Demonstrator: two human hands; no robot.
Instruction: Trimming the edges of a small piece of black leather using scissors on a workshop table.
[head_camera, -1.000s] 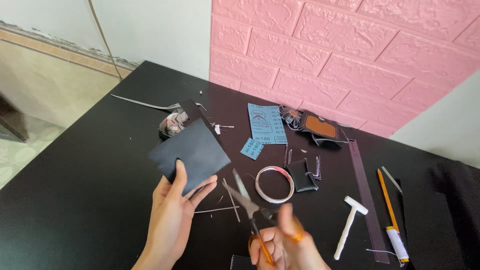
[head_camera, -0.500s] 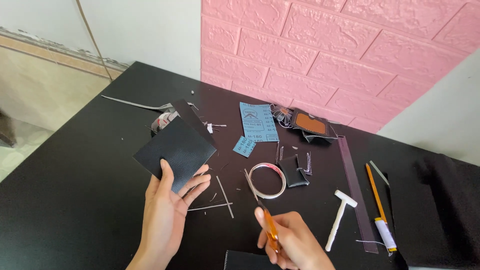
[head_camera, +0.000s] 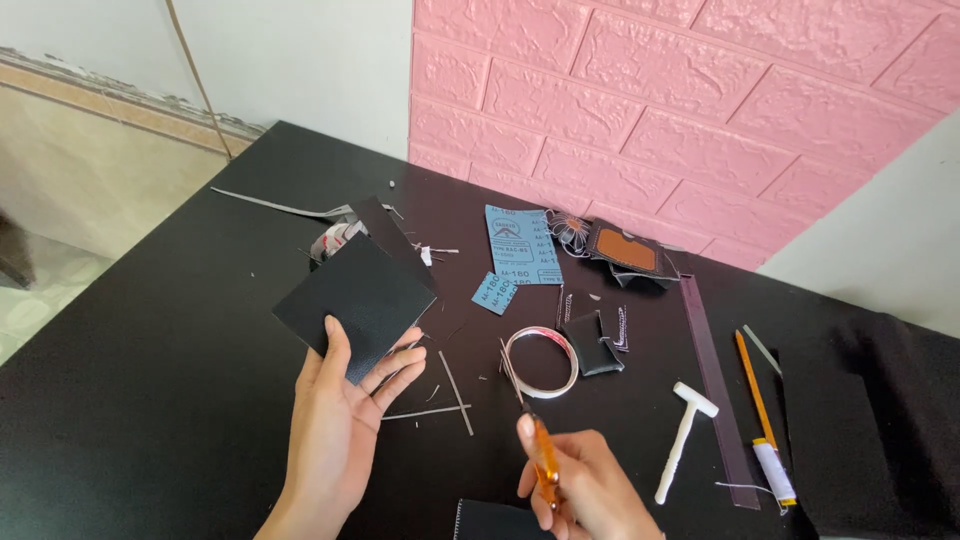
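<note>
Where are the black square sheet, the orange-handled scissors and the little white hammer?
black square sheet (head_camera: 352, 300), head view, middle of its face
orange-handled scissors (head_camera: 544, 462), head view, on the orange handle
white hammer (head_camera: 680, 447), head view, mid-handle

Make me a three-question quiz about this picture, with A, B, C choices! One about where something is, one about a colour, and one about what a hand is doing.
1. Where does the white hammer-shaped tool lie?
A. right of the tape ring
B. on the pink wall
C. under the left hand

2. What colour are the scissors' handles?
A. green
B. orange
C. white

3. What is the left hand doing with the black square sheet?
A. pressing it flat on the table
B. not touching it
C. holding it up by one edge

Answers:
1 A, the tool lies on the black table right of the ring.
2 B, orange shows inside the right hand.
3 C, thumb and fingers pinch the sheet's near edge.
</note>
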